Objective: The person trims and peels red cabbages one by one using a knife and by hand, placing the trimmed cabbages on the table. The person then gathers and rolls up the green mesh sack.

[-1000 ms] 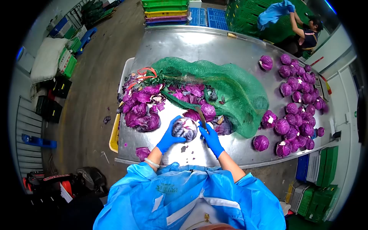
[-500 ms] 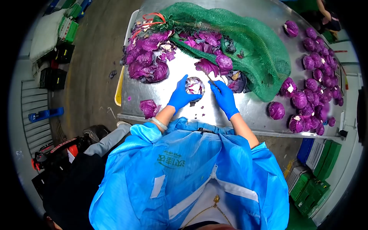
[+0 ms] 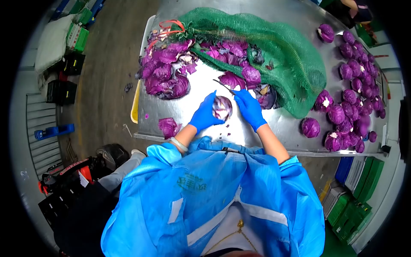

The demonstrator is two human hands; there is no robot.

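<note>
My left hand (image 3: 205, 115), in a blue glove, is closed around the left side of a red cabbage (image 3: 222, 109) whose cut, whitish part faces up. On the cabbage's other side, my gloved right hand (image 3: 249, 109) grips a knife (image 3: 223, 86). Its thin dark blade points up and to the left, above the cabbage and apart from it. Loose purple leaves (image 3: 232, 80) lie just beyond the blade. A single torn leaf (image 3: 169, 127) rests left of my left hand, and small scraps are scattered below the cabbage.
A green mesh bag (image 3: 282, 55) stretches across the metal table (image 3: 274, 139). Cabbage leaves (image 3: 167, 81) are heaped at the left. Many whole red cabbages (image 3: 336, 114) stand along the right side. Another person's arm (image 3: 351, 6) shows at the top right. Green crates (image 3: 351, 220) are on the floor.
The cabbage has turned a little in my left hand. The knife has swung from pointing steeply upward to pointing left, over the cabbage. The view has shifted slightly.
</note>
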